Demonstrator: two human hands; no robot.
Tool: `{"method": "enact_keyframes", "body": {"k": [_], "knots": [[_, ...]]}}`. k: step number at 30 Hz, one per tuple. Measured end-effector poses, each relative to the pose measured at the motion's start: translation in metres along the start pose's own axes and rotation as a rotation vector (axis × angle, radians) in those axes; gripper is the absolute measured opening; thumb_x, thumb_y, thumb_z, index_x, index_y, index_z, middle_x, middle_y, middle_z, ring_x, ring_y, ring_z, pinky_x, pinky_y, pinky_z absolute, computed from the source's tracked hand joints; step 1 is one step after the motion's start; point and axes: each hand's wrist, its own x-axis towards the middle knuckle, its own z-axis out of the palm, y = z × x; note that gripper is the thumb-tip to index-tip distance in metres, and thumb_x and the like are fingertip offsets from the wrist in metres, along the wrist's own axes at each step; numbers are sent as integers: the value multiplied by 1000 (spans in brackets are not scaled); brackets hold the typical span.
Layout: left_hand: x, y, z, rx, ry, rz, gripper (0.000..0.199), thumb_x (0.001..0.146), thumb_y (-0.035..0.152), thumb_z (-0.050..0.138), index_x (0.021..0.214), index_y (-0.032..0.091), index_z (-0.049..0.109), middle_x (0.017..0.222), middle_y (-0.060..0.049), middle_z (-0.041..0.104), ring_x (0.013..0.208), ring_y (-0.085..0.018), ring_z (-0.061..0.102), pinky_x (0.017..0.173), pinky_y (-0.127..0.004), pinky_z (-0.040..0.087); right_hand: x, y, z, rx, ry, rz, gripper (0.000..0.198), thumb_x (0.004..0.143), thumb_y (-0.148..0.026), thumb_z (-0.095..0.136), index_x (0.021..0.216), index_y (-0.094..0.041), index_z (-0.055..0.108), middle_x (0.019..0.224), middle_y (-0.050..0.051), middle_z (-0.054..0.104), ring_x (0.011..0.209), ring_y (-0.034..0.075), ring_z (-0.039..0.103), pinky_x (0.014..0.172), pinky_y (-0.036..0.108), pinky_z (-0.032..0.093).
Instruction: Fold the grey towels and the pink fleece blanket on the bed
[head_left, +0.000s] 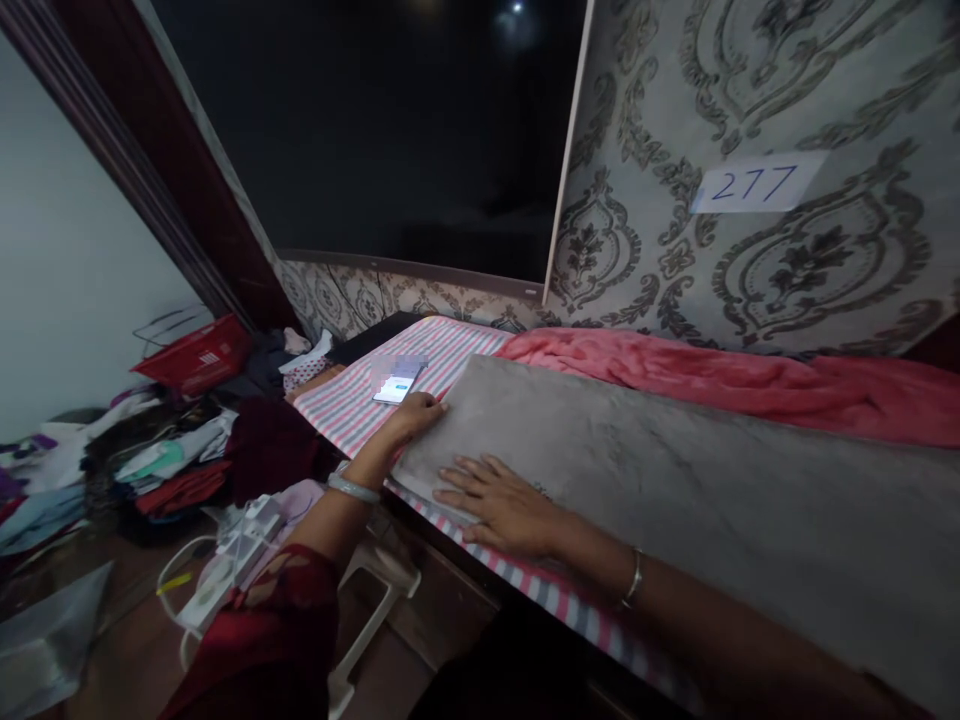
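Observation:
A grey plush blanket point(675, 480), folded into a long flat shape, lies across the table. My right hand point(502, 505) rests palm down on its near left part, fingers stretched out and spread. At the blanket's left edge, my left hand point(416, 415) has its fingers bent and closed on the border; part of them is hidden. Under the blanket is a pink, white and grey striped cloth point(352, 395), showing at the left and along the front. A phone point(397, 385) with a lit screen lies on that cloth just beyond my left hand.
A bunched pink-red blanket point(675, 365) runs along the wall behind. Above hangs a dark television point(390, 140). On the left floor are piled clothes point(172, 455), a red basket point(199, 355), a white power strip point(225, 575) and a white stool point(379, 570).

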Motion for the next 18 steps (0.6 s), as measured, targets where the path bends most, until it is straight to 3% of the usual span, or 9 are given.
{"method": "enact_keyframes", "body": {"k": [5, 9, 14, 18], "knots": [[50, 20, 9, -38, -39, -31, 29, 70, 44, 75, 69, 17, 65, 62, -2, 63, 64, -19, 60, 58, -27, 43, -2, 3, 8, 55, 19, -12, 63, 102, -61, 38, 159, -34, 31, 168, 2, 20, 156, 25, 7, 125, 55, 6], [95, 43, 21, -64, -86, -92, 22, 78, 37, 73, 79, 16, 67, 73, -6, 70, 69, -19, 66, 62, -27, 49, -4, -2, 1, 71, 41, -17, 60, 104, -59, 37, 158, -35, 32, 168, 0, 22, 156, 24, 8, 126, 54, 6], [136, 72, 25, -47, -122, -193, 15, 82, 26, 72, 88, 13, 67, 74, -6, 72, 68, -20, 69, 62, -27, 52, -5, -5, -4, 42, 57, -12, 58, 105, -57, 35, 158, -36, 30, 167, 0, 23, 156, 24, 11, 126, 54, 11], [155, 88, 28, 3, -92, -232, 14, 82, 25, 75, 84, 12, 70, 76, -6, 73, 73, -22, 71, 66, -29, 53, -5, -5, -3, -14, 94, -23, 58, 104, -57, 37, 158, -38, 30, 166, -2, 26, 154, 25, 16, 125, 54, 19]]}}
